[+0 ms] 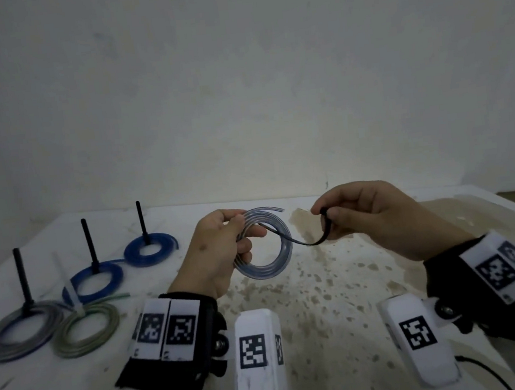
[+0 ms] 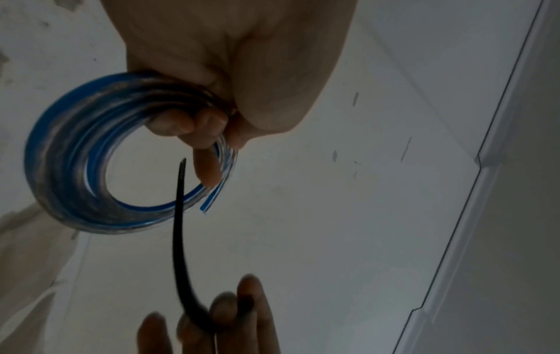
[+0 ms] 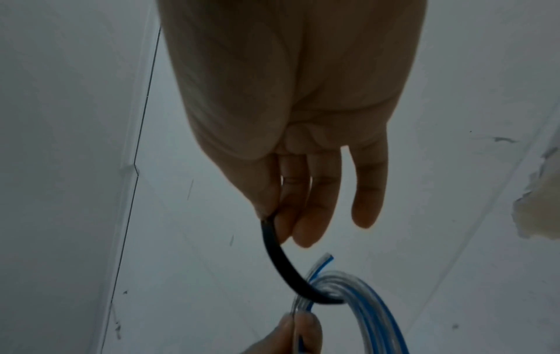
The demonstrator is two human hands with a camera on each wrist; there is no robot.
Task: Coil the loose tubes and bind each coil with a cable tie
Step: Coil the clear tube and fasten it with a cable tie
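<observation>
My left hand point(image 1: 223, 249) grips a coil of clear tube with a blue stripe point(image 1: 273, 266) at its upper left side, held upright above the table. In the left wrist view the coil point(image 2: 69, 172) hangs from my curled fingers point(image 2: 194, 124). My right hand point(image 1: 363, 215) pinches the head end of a black cable tie point(image 1: 305, 242) between thumb and forefinger. The tie's thin tip pokes through the middle of the coil. In the right wrist view the black tie point(image 3: 284, 263) curves down from my fingertips point(image 3: 272, 215) to the coil point(image 3: 363, 309).
At the left of the white table point(image 1: 324, 299) lie several bound coils: a grey one point(image 1: 19, 334), a green one point(image 1: 86, 330) with a white tie, and two blue ones point(image 1: 96, 280) point(image 1: 149, 250). Black ties point(image 1: 23, 276) stick up from three of them. Brown stains mark the table's middle.
</observation>
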